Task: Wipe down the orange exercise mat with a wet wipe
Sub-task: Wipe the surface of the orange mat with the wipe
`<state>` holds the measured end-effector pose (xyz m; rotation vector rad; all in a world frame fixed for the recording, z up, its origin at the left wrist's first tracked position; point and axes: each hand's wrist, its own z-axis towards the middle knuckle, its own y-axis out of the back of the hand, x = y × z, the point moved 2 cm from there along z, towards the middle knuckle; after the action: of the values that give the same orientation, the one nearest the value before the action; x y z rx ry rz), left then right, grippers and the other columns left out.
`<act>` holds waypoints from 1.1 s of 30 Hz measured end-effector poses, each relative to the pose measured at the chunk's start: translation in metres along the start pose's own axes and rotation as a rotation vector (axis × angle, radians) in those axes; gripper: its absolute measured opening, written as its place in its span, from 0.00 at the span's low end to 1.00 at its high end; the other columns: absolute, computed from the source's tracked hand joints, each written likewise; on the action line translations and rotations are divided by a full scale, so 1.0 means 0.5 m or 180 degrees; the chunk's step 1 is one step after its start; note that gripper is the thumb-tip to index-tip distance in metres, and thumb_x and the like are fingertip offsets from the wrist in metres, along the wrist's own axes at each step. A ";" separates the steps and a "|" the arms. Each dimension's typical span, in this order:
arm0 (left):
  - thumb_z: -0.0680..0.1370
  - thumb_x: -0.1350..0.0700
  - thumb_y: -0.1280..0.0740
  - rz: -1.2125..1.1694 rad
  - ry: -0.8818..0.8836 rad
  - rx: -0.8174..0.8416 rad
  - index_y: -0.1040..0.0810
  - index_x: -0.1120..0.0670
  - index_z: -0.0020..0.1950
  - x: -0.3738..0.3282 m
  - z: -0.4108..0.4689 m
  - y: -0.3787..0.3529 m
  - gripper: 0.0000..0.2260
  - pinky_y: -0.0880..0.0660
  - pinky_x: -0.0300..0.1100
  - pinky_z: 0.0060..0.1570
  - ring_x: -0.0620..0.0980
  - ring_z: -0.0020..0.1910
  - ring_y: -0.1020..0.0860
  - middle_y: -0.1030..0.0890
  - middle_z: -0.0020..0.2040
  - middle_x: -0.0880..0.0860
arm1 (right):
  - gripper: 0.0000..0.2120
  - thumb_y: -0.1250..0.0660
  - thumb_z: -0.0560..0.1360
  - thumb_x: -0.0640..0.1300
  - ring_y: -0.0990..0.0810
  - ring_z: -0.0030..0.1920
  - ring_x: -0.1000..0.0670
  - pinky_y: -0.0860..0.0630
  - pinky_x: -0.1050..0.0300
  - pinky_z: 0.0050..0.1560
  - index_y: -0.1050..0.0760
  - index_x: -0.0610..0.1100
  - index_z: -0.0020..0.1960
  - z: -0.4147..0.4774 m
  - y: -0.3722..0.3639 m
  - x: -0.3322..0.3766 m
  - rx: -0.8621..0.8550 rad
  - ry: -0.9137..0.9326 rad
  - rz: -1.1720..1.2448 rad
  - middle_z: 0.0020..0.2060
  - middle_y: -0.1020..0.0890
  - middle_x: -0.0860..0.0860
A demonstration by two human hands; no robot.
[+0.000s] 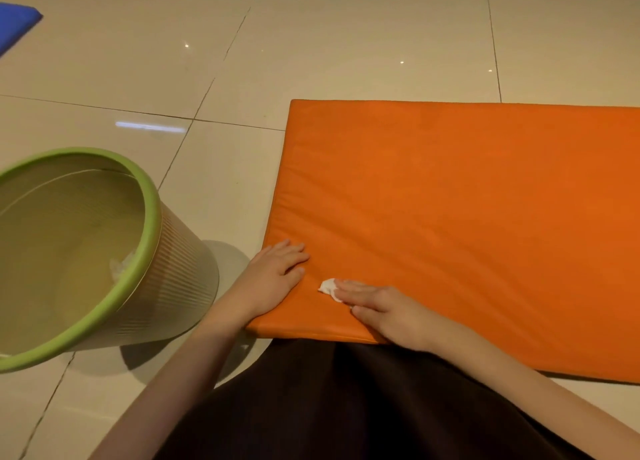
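On the glossy tiled floor [346,43] lies the orange mat [467,199], flat, with its near left corner just before the person. I judge the tiles slippery, so a hard stroke may push the mat away. Close by on the left stands a green bin [152,196]; a wide swing of the elbow could tip it. The 2 hands have straight fingers: the left hand [273,269] presses the mat's corner, and the right hand [384,307] presses the wet wipe [328,288] onto the mat without pinching it. This wipe is small and crumpled, so it may slip out from under the fingers.
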<state>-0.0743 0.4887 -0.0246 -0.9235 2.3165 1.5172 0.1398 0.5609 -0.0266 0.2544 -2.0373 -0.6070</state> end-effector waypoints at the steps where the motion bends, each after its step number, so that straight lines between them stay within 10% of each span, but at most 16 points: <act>1: 0.84 0.49 0.44 -0.0041 0.0044 -0.0056 0.35 0.48 0.76 0.001 -0.002 0.000 0.20 0.55 0.43 0.75 0.47 0.78 0.48 0.40 0.78 0.46 | 0.20 0.43 0.83 0.39 0.45 0.75 0.62 0.55 0.75 0.70 0.35 0.48 0.74 -0.019 -0.001 0.005 0.0093 0.0083 0.0086 0.74 0.40 0.59; 33: 0.84 0.54 0.44 -0.1410 0.0394 -0.0495 0.37 0.49 0.77 0.090 -0.119 -0.022 0.20 0.49 0.31 0.70 0.36 0.73 0.42 0.40 0.75 0.40 | 0.23 0.46 0.84 0.42 0.53 0.77 0.57 0.61 0.67 0.74 0.44 0.45 0.78 0.082 -0.038 0.112 0.0826 0.0711 -0.0553 0.78 0.47 0.54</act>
<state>-0.0937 0.4157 -0.0290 -1.4904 1.9082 1.4910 0.0747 0.5342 -0.0114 0.6301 -1.8857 -0.3975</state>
